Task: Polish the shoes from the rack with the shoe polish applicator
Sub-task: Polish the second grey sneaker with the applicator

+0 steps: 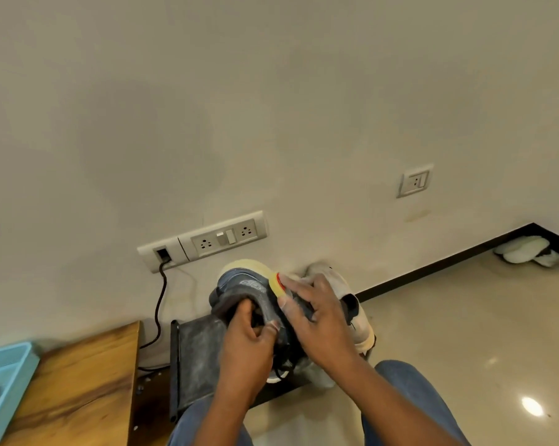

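Note:
A grey shoe (242,286) with a pale yellowish sole is held up above a low dark rack (197,352). My left hand (249,346) grips the shoe at its opening, fingers curled into the collar. My right hand (316,320) holds the shoe polish applicator (279,284), a small item with a yellow and red end, against the shoe's side. Most of the applicator is hidden under my fingers. A white shoe (352,304) sits on the rack behind my right hand.
A wooden table (78,381) with a light blue tray (1,381) is at the lower left. A wall socket strip (207,241) has a black cable hanging down. Another pair of white shoes (525,254) lies by the far wall on the glossy floor.

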